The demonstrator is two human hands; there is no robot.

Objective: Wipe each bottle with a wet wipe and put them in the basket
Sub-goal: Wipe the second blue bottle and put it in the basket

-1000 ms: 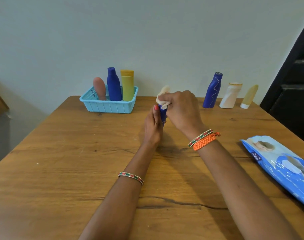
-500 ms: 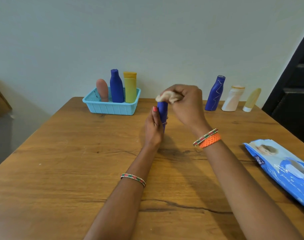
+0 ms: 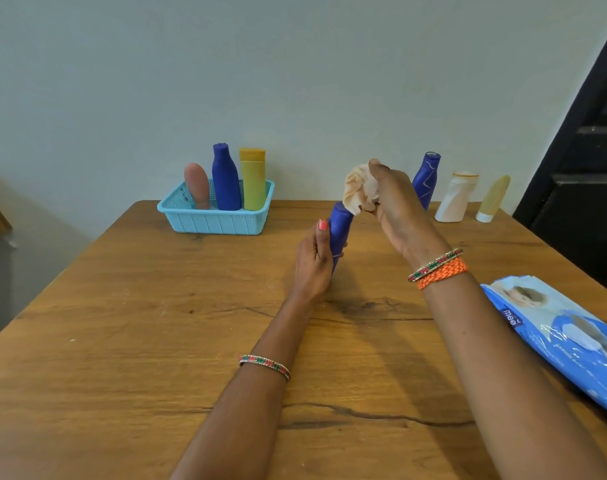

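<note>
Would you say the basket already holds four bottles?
No, the basket holds three: a pink bottle, a blue bottle and a yellow bottle.

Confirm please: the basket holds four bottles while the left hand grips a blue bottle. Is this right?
Not quite. The head view shows three bottles in the basket, not four. The left hand does grip a blue bottle.

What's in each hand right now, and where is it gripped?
The left hand grips the blue bottle around its lower body. The right hand holds the crumpled wet wipe bunched in its fingers at the bottle's top.
</note>
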